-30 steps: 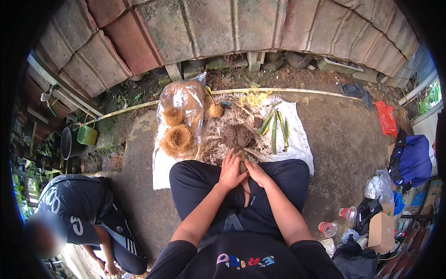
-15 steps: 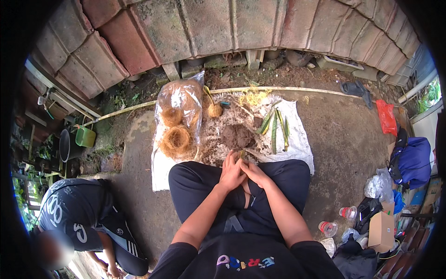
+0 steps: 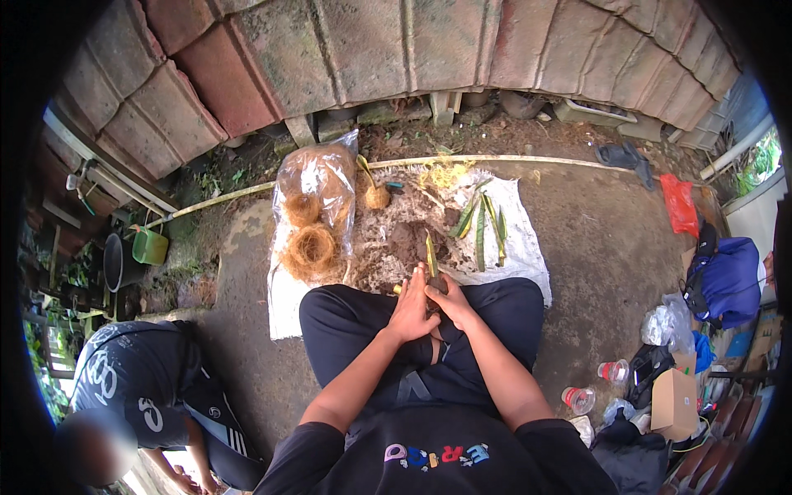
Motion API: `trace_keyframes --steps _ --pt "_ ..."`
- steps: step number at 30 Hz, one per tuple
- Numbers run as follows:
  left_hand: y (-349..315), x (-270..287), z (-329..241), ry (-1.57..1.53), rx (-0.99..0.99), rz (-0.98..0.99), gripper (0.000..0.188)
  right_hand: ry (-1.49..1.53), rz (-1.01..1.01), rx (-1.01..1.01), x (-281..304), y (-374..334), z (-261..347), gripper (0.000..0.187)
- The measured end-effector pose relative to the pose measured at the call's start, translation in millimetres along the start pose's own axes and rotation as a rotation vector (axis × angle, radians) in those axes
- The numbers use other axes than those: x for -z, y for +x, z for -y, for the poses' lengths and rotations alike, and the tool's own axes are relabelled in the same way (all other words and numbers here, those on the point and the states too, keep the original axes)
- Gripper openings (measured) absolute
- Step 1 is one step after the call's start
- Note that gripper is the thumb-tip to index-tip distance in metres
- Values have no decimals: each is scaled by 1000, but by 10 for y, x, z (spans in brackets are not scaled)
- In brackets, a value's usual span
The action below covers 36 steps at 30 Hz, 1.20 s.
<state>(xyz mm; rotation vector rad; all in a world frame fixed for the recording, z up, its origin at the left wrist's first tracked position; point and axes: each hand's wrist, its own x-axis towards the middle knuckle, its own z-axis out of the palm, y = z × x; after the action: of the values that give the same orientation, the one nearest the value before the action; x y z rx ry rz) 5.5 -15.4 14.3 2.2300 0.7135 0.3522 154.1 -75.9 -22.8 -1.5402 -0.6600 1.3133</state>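
Observation:
Close to my lap, a snake plant leaf (image 3: 430,254), green with yellow edges, points up between my hands, dark soil around its base. My left hand (image 3: 407,307) presses against its left side, fingers fairly straight and together. Curled round the right side of the clump is my right hand (image 3: 450,302). Much of the clump is hidden by my fingers. Just beyond lies a mound of dark soil (image 3: 406,237) on a white sack (image 3: 528,247). More striped leaves (image 3: 481,235) lie right of it. Two nests of brown fibre (image 3: 311,252) sit at the left.
A clear plastic bag of fibre (image 3: 318,169) and a fibre ball with a leaf (image 3: 376,196) stand at the far left of the sack. Yellow string (image 3: 445,172) lies at the back. Another person (image 3: 140,388) crouches at left. Plastic cups (image 3: 579,401) and a carton (image 3: 674,404) are at right.
The leaf now stands up clearly between my hands, and dark soil shows at its base. My right hand has opened a little round the clump. The view has shifted slightly.

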Motion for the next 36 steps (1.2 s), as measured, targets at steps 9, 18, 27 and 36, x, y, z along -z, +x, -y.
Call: trace_keyframes --steps 9,18,27,36 --pt "-10 -319 51 -969 368 -198 71 19 -32 22 79 -15 -66 47" --pt "-93 -171 123 -1606 423 149 85 -756 -509 483 -309 -385 136 31" --pt "43 -27 159 -2076 628 -164 57 -799 -320 509 -577 -173 373 42" --pt "54 -12 266 -1875 721 -363 57 -610 -21 385 -485 -244 464 54"
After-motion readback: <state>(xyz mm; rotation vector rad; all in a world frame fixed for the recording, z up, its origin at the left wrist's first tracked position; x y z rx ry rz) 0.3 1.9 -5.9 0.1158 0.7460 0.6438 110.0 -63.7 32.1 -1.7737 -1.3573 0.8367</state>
